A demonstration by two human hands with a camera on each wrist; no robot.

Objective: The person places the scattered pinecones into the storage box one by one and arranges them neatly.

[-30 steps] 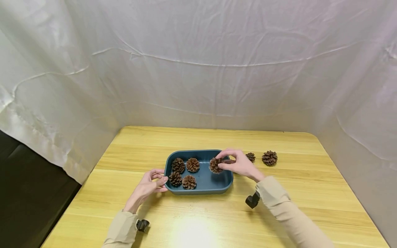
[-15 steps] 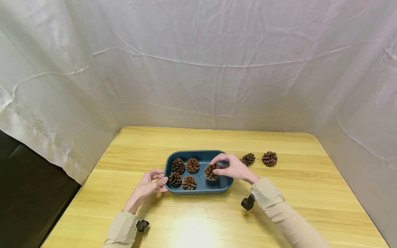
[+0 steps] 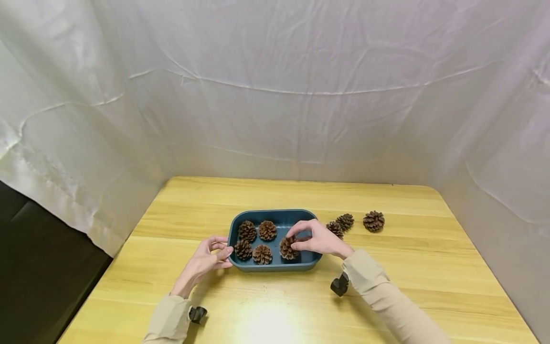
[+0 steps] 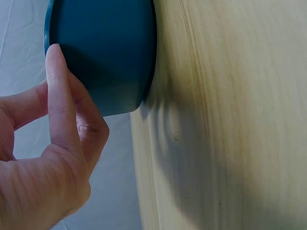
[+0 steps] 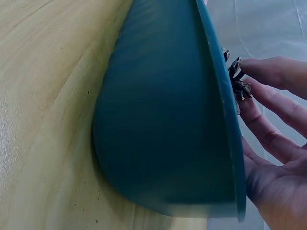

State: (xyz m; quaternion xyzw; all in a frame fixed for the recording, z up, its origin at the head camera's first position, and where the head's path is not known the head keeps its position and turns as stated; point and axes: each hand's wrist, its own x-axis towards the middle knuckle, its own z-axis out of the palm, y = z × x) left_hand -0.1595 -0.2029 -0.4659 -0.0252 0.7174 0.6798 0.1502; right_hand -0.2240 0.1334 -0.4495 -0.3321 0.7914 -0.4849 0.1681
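A dark blue-green rectangular box (image 3: 275, 268) with rounded corners sits on the table. My left hand (image 3: 204, 260) grips its left end, thumb (image 4: 60, 96) at the rim and fingers bent behind it. Inside, several brown pine cones (image 3: 262, 254) stand grouped in the left half. My right hand (image 3: 320, 240) reaches over the right end and pinches another pine cone (image 3: 286, 249) low inside the box, right of the group. In the right wrist view, the box wall (image 5: 163, 110) hides most of that held pine cone (image 5: 238, 81).
Three pine cones lie on the wooden table (image 3: 412, 267) behind and right of the box: one close by my right hand (image 3: 334, 230), one touching it (image 3: 345, 221), and one farther right (image 3: 374, 221). A pale curtain (image 3: 301, 119) hangs behind the table.
My right hand has moved left and toward the near side with its pine cone, lowering it into the box. More of the pine cones behind it now show. The left hand has stayed put.
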